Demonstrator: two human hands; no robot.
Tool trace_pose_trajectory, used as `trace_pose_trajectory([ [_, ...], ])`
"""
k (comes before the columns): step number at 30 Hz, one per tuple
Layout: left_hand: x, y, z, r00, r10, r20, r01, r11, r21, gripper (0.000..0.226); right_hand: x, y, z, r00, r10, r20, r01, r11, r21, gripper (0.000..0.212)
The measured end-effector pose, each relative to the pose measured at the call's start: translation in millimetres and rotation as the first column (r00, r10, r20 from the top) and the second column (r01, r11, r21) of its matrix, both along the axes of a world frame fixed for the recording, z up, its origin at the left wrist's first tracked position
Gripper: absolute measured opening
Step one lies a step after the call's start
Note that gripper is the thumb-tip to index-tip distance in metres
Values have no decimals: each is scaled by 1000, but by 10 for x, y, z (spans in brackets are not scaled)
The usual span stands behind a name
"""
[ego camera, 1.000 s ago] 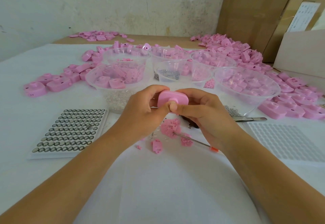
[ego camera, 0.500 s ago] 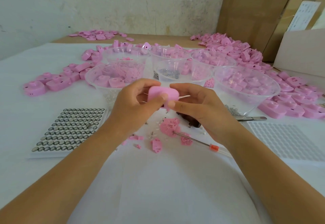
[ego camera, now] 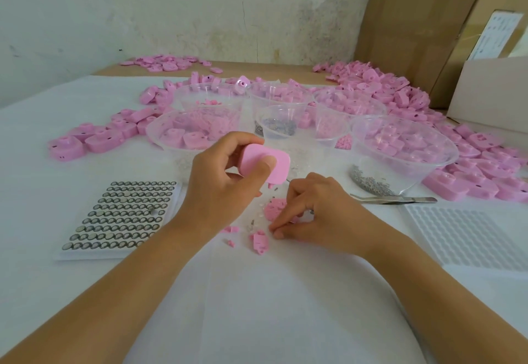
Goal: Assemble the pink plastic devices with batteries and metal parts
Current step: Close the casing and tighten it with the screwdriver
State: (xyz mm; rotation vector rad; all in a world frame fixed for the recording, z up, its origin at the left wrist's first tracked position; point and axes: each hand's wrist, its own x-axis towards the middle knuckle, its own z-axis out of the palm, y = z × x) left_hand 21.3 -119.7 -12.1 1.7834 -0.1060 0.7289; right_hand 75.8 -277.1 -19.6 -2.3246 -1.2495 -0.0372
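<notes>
My right hand (ego camera: 317,212) is low on the white table (ego camera: 257,306), knuckles up. Its fingers are curled, and the thumb and forefinger tips are drawn together right at the surface. They meet at the near edge of a small pink cluster of parts (ego camera: 274,206), just beside a loose pink piece (ego camera: 260,242). Whether anything is caught between those tips I cannot tell, as my own fingers hide it. A few more pink scraps (ego camera: 230,230) and tiny clear bits lie just to the left.

My left hand (ego camera: 217,189) is raised above the table a little farther out and grips a pink casing (ego camera: 281,163). My thumb presses flat on its smooth face, my fingers wrap behind it, and a short tab points down from its lower edge. The casing is off the table, above and left of my right hand.

To the left lies a tray of button batteries (ego camera: 123,215) in rows. To the right is a white moulded tray (ego camera: 468,238), with tweezers (ego camera: 400,199) lying just beyond its far edge.

Beyond my hands stand clear plastic bowls:
- The left bowl (ego camera: 160,135) holds pink casings.
- The middle bowl (ego camera: 285,112) holds small grey metal parts.
- The right bowl (ego camera: 445,160) holds more casings, and a heap of grey metal bits (ego camera: 368,182) lies at its foot.

More bowls sit behind these. Piles of pink devices (ego camera: 94,138) spread across the table on both sides. Cardboard boxes (ego camera: 414,20) lean against the wall at the far right.
</notes>
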Motion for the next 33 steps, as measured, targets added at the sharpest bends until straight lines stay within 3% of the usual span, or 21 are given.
trace_pose_trajectory([
  [5,2,-9,1,999,-33,1,33,999,-39,38,-21,27,16,1000,20,2,-19,998,-60,4],
  [7,7,-12,3,998,-63,4,63,995,-76,36,-18,-1,44,996,13,-84,-17,999,-48,5],
  [10,25,-12,10,987,-158,-16,150,962,-229,29,26,-91,121,959,-71,-273,110,985,130,24],
  [13,35,-44,9,965,-262,-11,235,886,-400,26,71,-148,176,911,-149,-384,306,869,390,22],
  [16,38,-63,3,952,-307,0,271,842,-466,23,73,-151,201,877,-111,-467,393,724,566,20],
  [18,41,-62,-7,948,-319,-7,278,833,-478,21,79,-147,196,854,-78,-514,434,653,621,20],
  [21,32,-55,-19,942,-332,-46,271,836,-477,36,79,-156,221,824,-32,-566,481,570,666,18],
  [24,30,-50,-34,942,-323,-93,262,878,-401,40,73,-189,263,731,151,-666,525,498,690,10],
  [26,28,-52,-44,945,-305,-119,258,917,-304,34,83,-212,289,644,252,-722,551,503,666,3],
  [29,20,-61,-70,931,-335,-147,296,926,-235,34,88,-216,285,551,316,-772,526,587,616,7],
  [33,21,-66,-99,911,-371,-180,337,922,-190,44,70,-185,260,549,291,-783,488,649,584,5],
])
